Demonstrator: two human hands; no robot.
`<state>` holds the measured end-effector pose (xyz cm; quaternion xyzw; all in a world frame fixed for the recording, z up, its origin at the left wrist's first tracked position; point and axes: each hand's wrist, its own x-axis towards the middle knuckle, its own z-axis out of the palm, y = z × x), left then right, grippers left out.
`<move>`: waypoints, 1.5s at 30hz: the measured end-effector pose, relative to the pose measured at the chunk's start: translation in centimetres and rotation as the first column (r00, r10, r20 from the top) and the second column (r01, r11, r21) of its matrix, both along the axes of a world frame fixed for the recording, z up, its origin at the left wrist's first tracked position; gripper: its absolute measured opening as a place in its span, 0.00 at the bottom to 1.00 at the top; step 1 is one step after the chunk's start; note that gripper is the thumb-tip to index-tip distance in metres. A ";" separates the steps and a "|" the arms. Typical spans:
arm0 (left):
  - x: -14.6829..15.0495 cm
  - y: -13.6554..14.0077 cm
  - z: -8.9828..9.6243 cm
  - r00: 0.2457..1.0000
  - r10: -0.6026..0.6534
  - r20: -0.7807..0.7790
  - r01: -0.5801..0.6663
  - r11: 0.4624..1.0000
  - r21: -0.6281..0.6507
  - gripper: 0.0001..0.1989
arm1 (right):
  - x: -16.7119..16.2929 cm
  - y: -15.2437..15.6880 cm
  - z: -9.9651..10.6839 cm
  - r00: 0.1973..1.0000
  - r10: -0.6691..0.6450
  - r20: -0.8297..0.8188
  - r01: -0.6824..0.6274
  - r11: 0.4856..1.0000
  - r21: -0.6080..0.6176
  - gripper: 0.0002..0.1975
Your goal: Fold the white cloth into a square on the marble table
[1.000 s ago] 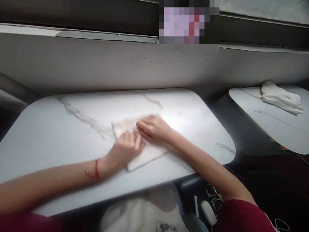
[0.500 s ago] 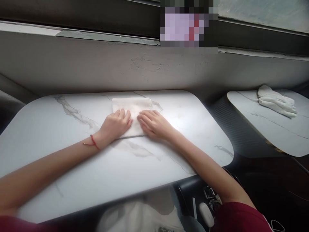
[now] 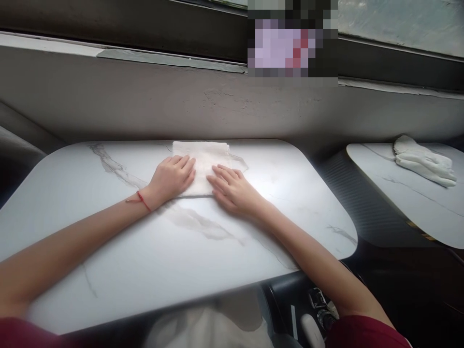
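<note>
A folded white cloth lies flat near the far edge of a white marble-patterned table. My left hand rests palm down on the cloth's left side, fingers stretched out and fairly close together. On its right side lies my right hand, palm down, fingers a little spread. Neither hand grips the cloth. A thin red string bracelet circles my left wrist.
To the right stands a second marble-patterned table with a crumpled white glove-like cloth on it. A grey wall rises behind both tables. Below the near edge, a white oblong object shows on a dark surface.
My hands have shifted slightly on the cloth; the right one now lies flatter with its fingers more spread. The cloth sits a bit nearer the table's far edge. The view has tilted slightly.
</note>
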<state>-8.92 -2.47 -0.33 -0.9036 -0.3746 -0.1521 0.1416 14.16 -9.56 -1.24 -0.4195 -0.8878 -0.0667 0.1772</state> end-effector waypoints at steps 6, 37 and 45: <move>-0.6 0.9 -0.2 1.000 0.002 0.025 -0.003 1.000 0.026 0.22 | 0.2 0.2 0.0 1.000 -0.001 0.002 0.001 1.000 0.015 0.22; 1.5 -20.8 -0.2 0.888 0.106 -0.447 0.014 0.966 0.258 0.25 | -2.6 -3.5 2.2 0.797 0.342 -0.498 -0.566 0.711 -0.417 0.17; 0.9 -15.8 0.6 0.886 0.229 -0.403 -0.271 0.961 -0.048 0.16 | -2.8 -2.1 2.1 0.855 0.398 -0.332 -0.485 0.840 -0.242 0.17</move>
